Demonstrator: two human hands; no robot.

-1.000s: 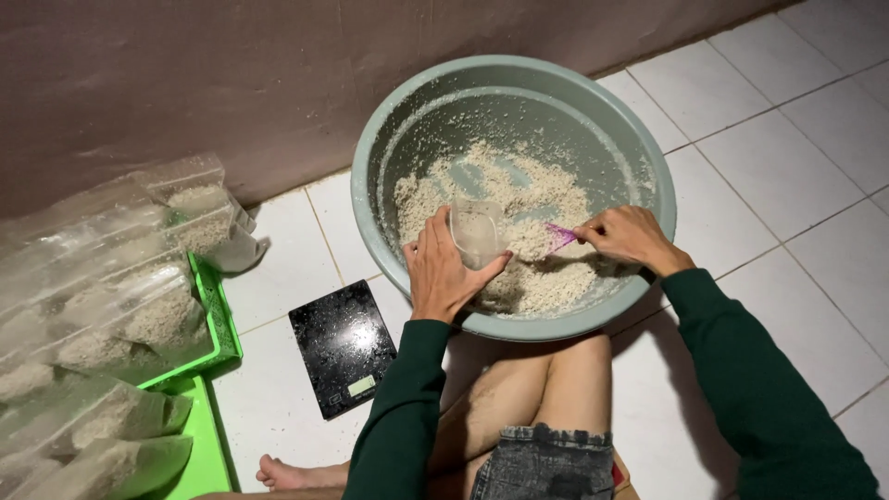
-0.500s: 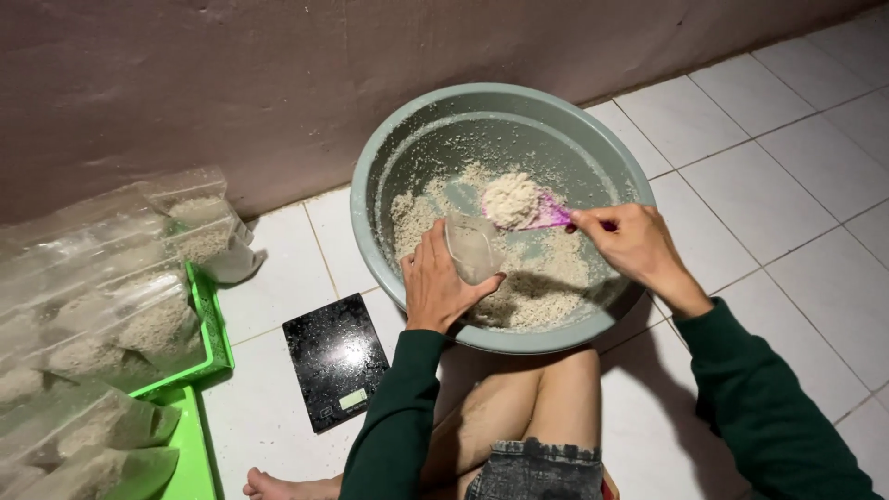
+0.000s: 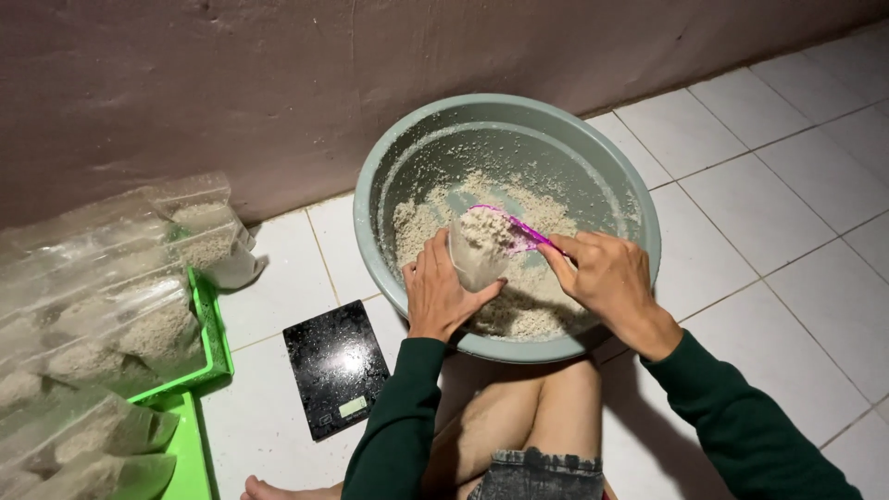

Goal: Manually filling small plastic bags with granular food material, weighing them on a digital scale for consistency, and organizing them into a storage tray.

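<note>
Left hand gripped a clear bag open over the basin; right hand, at three o'clock, clasped a pink scoop tipped into it.

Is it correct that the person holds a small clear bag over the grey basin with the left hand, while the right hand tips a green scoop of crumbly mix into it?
Not quite: the scoop is pink, not green, as the head view shows. The rest holds: the left hand holds the clear bag over the grey basin, and the right hand tips the scoop.

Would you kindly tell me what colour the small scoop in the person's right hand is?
The small plastic scoop held in the right hand is bright pink-purple, seen in the head view.
</note>
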